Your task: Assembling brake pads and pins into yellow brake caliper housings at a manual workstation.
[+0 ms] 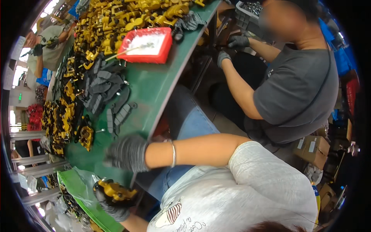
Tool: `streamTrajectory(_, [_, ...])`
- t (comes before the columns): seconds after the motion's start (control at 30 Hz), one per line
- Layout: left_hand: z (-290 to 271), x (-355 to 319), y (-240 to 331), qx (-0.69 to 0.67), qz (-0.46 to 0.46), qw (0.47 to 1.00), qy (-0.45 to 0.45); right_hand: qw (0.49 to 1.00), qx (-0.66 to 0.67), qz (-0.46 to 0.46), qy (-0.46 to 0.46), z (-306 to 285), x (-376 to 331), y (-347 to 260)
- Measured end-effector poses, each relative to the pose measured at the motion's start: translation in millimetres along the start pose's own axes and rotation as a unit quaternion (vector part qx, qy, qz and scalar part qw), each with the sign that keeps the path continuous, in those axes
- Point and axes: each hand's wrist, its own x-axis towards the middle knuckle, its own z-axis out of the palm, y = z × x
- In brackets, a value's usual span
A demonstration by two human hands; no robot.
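Green matting covers the long workbench (154,89), crowded with parts. Nearest, the person's gloved left hand (112,203) is closed around a yellow caliper-shaped casting (116,191), held low at the bench's near edge above a green bin (75,185). Just beyond, the gloved right hand (125,152) hovers over the bench, blurred, fingers loosely curled and holding nothing visible. Farther on lie grey pads (102,91) beside more yellow castings (63,120), then a red tray (148,44). Across the bench edge a co-worker's gloved hands (232,48) work low.
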Motion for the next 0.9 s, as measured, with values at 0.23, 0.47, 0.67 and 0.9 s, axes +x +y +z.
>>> streamTrajectory(0.23, [-25.4, -12.5, 41.5, -0.048, -0.096, 0.992, 0.066, 0.993, -0.002, -0.019, 0.113, 0.7, -8.7, 30.5])
streamTrajectory(0.47, [-14.7, 55.5, 102.8, 0.367, 0.076, 0.926, 0.037, 0.977, 0.131, -0.03, 0.163, -5.6, -17.9, 44.6])
streamTrajectory(0.67, [-14.9, 132.9, 114.8, 0.711, 0.108, 0.694, -0.043, 0.972, 0.189, -0.027, 0.136, -14.4, -20.5, 33.4])
streamTrajectory(0.9, [22.0, 267.4, 124.5, 0.736, 0.198, 0.647, -0.008, 0.975, 0.186, 0.043, 0.111, -18.7, -18.6, 36.1])
